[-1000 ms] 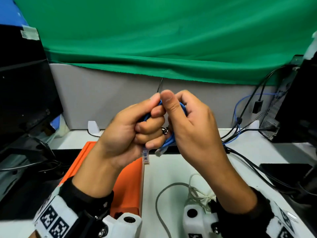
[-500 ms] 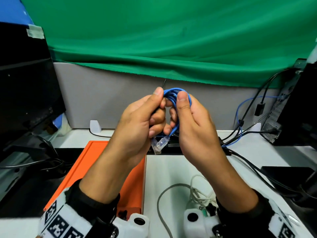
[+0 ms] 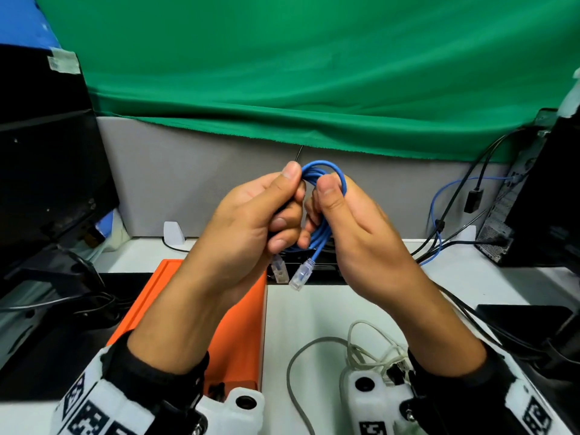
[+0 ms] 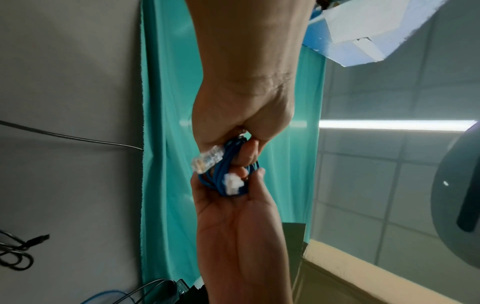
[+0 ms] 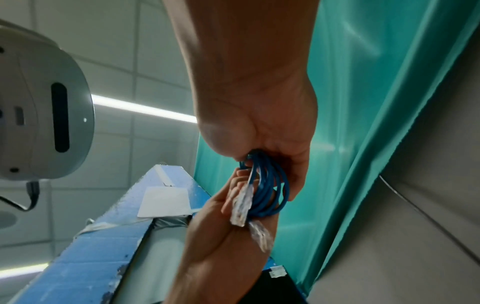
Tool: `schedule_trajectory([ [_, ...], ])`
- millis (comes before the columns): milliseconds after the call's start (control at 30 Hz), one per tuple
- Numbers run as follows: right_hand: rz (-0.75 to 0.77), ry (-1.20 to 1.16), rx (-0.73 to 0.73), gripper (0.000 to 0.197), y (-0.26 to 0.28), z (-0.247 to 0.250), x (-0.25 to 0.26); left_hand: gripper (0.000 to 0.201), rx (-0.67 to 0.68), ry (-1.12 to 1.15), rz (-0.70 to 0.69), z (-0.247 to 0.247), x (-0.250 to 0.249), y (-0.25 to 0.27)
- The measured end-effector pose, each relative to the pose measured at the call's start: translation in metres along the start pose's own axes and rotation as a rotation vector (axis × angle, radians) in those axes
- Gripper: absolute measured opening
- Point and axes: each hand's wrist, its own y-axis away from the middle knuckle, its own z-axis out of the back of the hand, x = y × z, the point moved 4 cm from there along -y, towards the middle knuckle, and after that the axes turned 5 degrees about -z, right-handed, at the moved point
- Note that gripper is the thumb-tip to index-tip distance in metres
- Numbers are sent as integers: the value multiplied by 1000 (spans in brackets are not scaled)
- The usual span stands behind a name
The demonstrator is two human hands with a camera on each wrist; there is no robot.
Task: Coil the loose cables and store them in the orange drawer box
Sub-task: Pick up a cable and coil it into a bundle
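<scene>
A thin blue network cable (image 3: 323, 169) is wound into a small coil that I hold chest-high between both hands. My left hand (image 3: 284, 207) grips the coil's left side, thumb on top and fingers curled round the strands. From the right, my right hand (image 3: 318, 211) pinches it with the thumb pressed on the loop. Two clear plugs (image 3: 299, 274) hang below the coil. The coil (image 4: 221, 179) shows in the left wrist view and again (image 5: 270, 191) in the right wrist view. The orange drawer box (image 3: 238, 334) lies on the desk under my left forearm.
A loose grey cable (image 3: 309, 343) and a tangled thin white cable (image 3: 370, 346) lie on the white desk near my right wrist. Black and blue cables (image 3: 439, 233) run to a computer case at the right. A dark monitor (image 3: 47, 183) stands at the left.
The coil's top loop, earlier buried in my fists, now stands out above both thumbs. The hands have parted slightly and the two plugs hang freer below.
</scene>
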Motion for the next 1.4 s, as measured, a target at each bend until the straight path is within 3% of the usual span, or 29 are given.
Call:
schedule_trajectory([
  [67, 31, 140, -42, 27, -1, 4, 0, 31, -22, -36, -18, -2, 0, 0],
  [267, 80, 213, -114, 29, -2, 5, 2, 31, 38, -116, -65, -2, -3, 1],
  [400, 112, 299, -174, 34, -1, 12, 3, 36, 9, -438, -149, 11, -5, -1],
  [567, 130, 336, -229, 32, -2, 22, 3, 31, 65, -590, -52, 28, -15, 2],
  [700, 111, 357, -237, 29, -5, 29, 0, 15, 4, -641, -51, 51, -26, 0],
  [900, 103, 431, -252, 27, -5, 24, -4, 15, 154, -532, -56, 36, -31, 7],
  [1000, 80, 437, -231, 29, -4, 18, -4, 14, 84, -640, -181, 23, -29, 7],
  [1100, 62, 391, -181, 28, -2, 13, -1, 21, -87, -849, -324, 17, -25, 6],
  [1233, 67, 341, -160, 28, 0, 13, 4, 40, -124, -680, -236, 21, -15, 1],
  [1400, 52, 361, -147, 28, 1, 11, 4, 27, -93, -670, -217, 18, -11, 0],
])
